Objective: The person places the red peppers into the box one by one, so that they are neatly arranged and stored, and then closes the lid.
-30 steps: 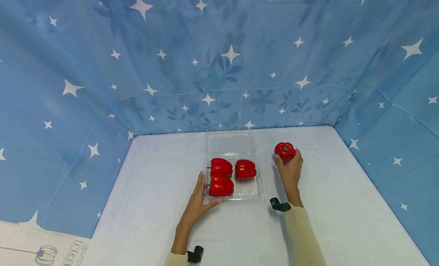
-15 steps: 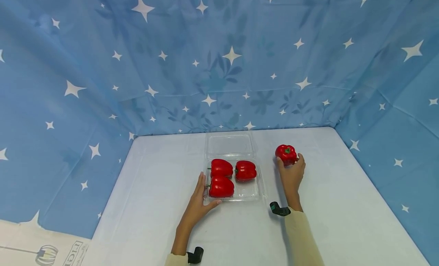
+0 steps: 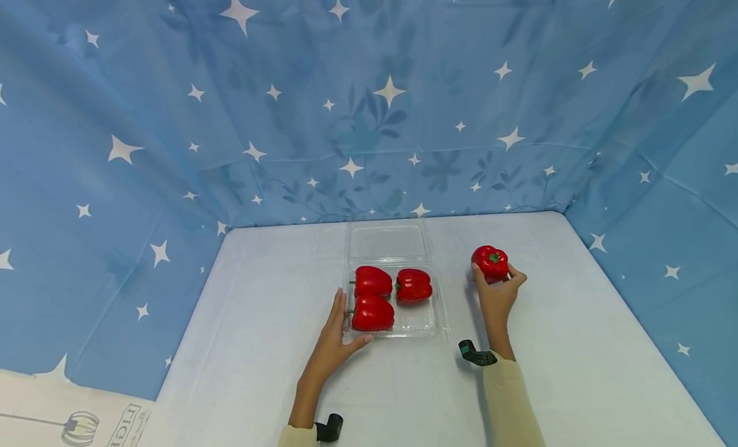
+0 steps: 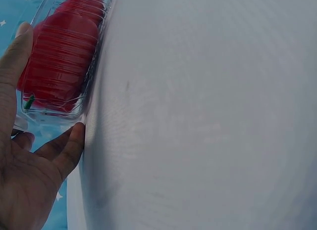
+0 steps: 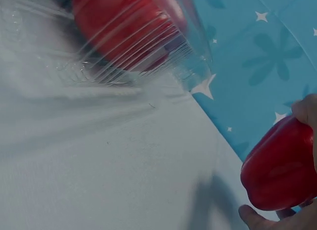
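My right hand [image 3: 498,294] grips a red bell pepper [image 3: 489,261] with thumb and fingers at its sides, its green stem facing up. In the right wrist view the held bell pepper [image 5: 280,163] shows at the right edge, partly cut off. To the left lies a clear plastic clamshell container [image 3: 418,320] with its lid [image 3: 386,240] folded back. Three more bell peppers lie on their sides inside, two at left and one at right [image 3: 413,285]. My left hand [image 3: 331,344] rests along the container's left side, fingers extended, thumb spread by the front corner.
A white cloth covers the table [image 3: 259,293]. Blue star-patterned curtains [image 3: 369,114] hang behind it and at both sides. Each wrist wears a small black camera. A printed cream fabric [image 3: 75,408] shows at the lower left.
My right hand has shifted right and slightly nearer with the bell pepper in it. The left hand and the container stay in place.
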Motion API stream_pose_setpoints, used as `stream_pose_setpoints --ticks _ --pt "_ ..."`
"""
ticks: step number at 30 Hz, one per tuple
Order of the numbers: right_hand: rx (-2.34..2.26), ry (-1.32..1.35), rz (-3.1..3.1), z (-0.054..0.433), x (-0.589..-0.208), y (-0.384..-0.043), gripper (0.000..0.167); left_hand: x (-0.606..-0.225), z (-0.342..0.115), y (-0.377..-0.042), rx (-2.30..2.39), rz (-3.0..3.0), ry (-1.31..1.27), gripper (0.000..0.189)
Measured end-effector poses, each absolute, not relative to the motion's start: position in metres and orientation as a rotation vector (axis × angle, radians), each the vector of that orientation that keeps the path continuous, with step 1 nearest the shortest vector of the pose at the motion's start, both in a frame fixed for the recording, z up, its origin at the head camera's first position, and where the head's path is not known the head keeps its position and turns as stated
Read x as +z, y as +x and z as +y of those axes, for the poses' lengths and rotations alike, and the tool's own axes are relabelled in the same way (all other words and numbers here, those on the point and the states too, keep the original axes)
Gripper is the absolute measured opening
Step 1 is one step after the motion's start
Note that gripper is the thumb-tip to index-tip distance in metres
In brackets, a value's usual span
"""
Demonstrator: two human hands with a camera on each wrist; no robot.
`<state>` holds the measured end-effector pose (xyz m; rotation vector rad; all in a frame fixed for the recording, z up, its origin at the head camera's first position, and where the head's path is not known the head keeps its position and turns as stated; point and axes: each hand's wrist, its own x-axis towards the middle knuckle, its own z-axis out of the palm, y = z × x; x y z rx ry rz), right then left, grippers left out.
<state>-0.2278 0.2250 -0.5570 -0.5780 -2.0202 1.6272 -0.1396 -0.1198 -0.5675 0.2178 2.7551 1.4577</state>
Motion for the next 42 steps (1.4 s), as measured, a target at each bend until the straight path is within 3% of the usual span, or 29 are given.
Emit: stream_pose_setpoints --ticks 9,30,42 --pt "1.746 -0.572 -2.051 0.223 -0.549 -0.226 0.083 -0.566 -0.119 -0.14 1.445 2.763 0.214 0.11" --pt "1.959 -0.043 -2.155 0.215 -0.529 -0.202 0.073 -0.567 -0.12 -0.14 1.477 2.763 0.25 0.109" --pt "1.999 0.115 -2.201 0.202 -0.522 -0.192 0.071 -0.567 -0.119 -0.14 1.482 2.766 0.253 0.108"
